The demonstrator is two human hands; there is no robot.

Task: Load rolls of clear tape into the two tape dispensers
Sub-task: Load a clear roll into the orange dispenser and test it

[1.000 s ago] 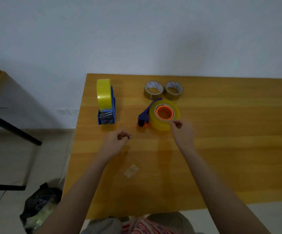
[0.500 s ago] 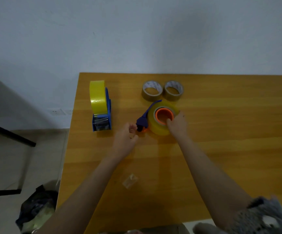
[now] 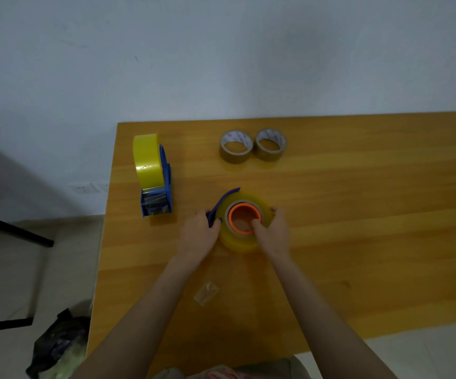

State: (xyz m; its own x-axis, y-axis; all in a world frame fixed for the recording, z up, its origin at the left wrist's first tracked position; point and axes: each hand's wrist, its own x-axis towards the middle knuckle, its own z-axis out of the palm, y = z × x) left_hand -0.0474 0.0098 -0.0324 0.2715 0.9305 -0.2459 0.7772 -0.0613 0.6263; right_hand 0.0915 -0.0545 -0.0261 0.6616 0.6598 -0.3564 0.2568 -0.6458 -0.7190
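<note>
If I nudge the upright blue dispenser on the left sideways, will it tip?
Probably: the blue dispenser stands tall on a narrow base, its big yellow roll mounted to one side. Pushed lengthwise, it would likelier slide on the smooth table.

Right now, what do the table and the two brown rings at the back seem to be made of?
Table: wood or wood-look laminate, smooth, striped grain showing. Left ring and right ring: likely cardboard cores, maybe with brown tape; matte brown outside, pale printed inside.

Hidden: blue dispenser [image 3: 223, 201], body under tape roll [image 3: 238, 243] and left fingers [image 3: 212, 225]. Illegible: core print on brown rolls [image 3: 233, 157], beyond the fingers, too small.
</note>
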